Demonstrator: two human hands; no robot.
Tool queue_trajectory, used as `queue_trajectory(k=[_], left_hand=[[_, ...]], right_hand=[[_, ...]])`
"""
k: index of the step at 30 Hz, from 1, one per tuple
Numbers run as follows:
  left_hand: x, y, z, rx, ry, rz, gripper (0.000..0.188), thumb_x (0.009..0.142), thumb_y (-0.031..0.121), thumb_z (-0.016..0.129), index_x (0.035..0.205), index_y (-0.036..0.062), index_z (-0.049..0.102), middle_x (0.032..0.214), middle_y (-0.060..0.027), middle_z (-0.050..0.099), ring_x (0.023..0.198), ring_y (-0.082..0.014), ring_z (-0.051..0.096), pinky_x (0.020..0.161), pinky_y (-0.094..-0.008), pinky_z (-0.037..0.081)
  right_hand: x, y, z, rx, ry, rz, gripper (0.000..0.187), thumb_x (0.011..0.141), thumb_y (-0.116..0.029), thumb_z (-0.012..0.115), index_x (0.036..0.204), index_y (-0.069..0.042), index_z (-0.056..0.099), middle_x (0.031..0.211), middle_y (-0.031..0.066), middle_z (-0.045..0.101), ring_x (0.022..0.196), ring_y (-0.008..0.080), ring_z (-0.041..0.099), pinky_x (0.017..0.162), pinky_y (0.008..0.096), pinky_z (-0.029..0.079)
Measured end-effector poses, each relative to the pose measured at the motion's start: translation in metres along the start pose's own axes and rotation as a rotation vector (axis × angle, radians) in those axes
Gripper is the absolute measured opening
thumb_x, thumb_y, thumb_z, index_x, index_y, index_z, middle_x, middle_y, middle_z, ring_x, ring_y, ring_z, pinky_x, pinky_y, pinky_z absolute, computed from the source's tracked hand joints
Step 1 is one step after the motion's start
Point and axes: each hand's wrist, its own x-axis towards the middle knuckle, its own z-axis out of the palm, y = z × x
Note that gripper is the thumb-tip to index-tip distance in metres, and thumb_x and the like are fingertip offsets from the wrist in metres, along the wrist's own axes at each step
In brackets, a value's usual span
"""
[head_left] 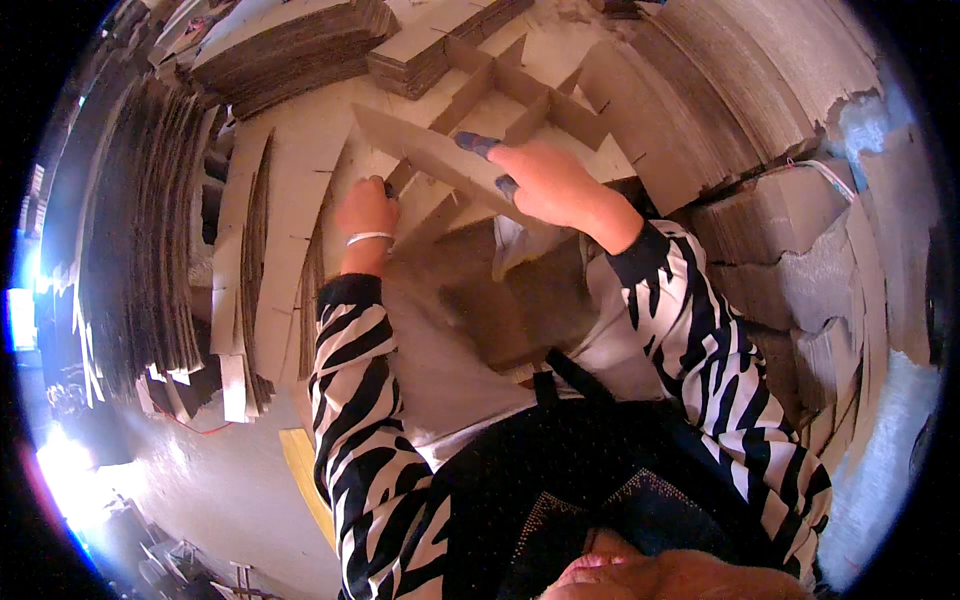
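Observation:
My right hand (555, 190), with dark coverings on its fingertips, pinches the upper edge of a long brown cardboard strip (430, 150). The strip stands on edge and slants across the work surface. My left hand (366, 212), a white band at its wrist, is closed at the end of another cardboard strip (402, 176), below the long one; its grip is partly hidden. Just beyond my right hand stands a grid of interlocked cardboard dividers (510, 95). More slotted strips lie under and around both hands.
Stacked flat cardboard (300, 50) lies at the far left, with a smaller stack (430, 50) beside it. Tall cardboard stacks (140, 220) rise on the left. Leaning sheets (690, 100) line the right. Slotted strips (285, 240) rest left of my left hand.

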Motion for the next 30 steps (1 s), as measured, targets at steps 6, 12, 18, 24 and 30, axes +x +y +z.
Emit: queue_trajectory(k=[6, 12, 18, 24, 30], left_hand=[[-0.020, 0.021, -0.020, -0.093, 0.361, 0.247, 0.022, 0.074, 0.018, 0.062, 0.095, 0.0132, 0.066, 0.106, -0.0106, 0.062, 0.089, -0.0339, 0.062, 0.076, -0.0480, 0.050], [-0.034, 0.025, 0.011, -0.125, -0.257, 0.296, 0.027, 0.073, 0.019, 0.060, 0.098, 0.0116, 0.065, 0.094, -0.0133, 0.066, 0.091, -0.0341, 0.063, 0.076, -0.0470, 0.051], [-0.035, 0.036, 0.015, -0.148, -0.219, 0.333, 0.022, 0.076, 0.018, 0.058, 0.095, 0.0121, 0.065, 0.094, -0.0119, 0.066, 0.090, -0.0334, 0.063, 0.074, -0.0465, 0.051], [-0.041, 0.052, 0.009, -0.125, -0.189, 0.342, 0.021, 0.076, 0.018, 0.059, 0.095, 0.0128, 0.065, 0.092, -0.0117, 0.067, 0.088, -0.0325, 0.064, 0.072, -0.0470, 0.052], [-0.036, 0.055, 0.012, -0.071, -0.226, 0.346, 0.020, 0.074, 0.018, 0.059, 0.092, 0.0126, 0.065, 0.090, -0.0113, 0.067, 0.084, -0.0332, 0.064, 0.070, -0.0475, 0.051]], right_hand=[[0.024, 0.001, 0.009, 0.011, 0.003, -0.064, 0.033, 0.077, -0.009, 0.060, 0.109, -0.005, 0.054, 0.074, 0.0227, 0.060, 0.073, 0.0427, 0.058, 0.064, 0.0521, 0.044], [0.018, -0.006, 0.014, -0.003, -0.084, -0.014, 0.032, 0.077, -0.008, 0.059, 0.108, -0.005, 0.055, 0.077, 0.0222, 0.061, 0.075, 0.0422, 0.058, 0.063, 0.0519, 0.044], [0.006, 0.026, 0.019, 0.005, 0.052, -0.028, 0.029, 0.079, -0.009, 0.059, 0.107, -0.006, 0.055, 0.072, 0.0214, 0.060, 0.071, 0.0420, 0.058, 0.062, 0.0516, 0.043], [-0.018, 0.030, 0.058, -0.068, -0.061, -0.090, 0.040, 0.076, -0.006, 0.059, 0.115, -0.012, 0.052, 0.070, 0.0166, 0.059, 0.067, 0.0383, 0.059, 0.058, 0.0493, 0.044], [-0.047, 0.048, 0.093, -0.083, -0.085, -0.045, 0.027, 0.072, -0.006, 0.060, 0.098, -0.010, 0.057, 0.085, 0.0135, 0.061, 0.076, 0.0361, 0.060, 0.061, 0.0475, 0.047]])
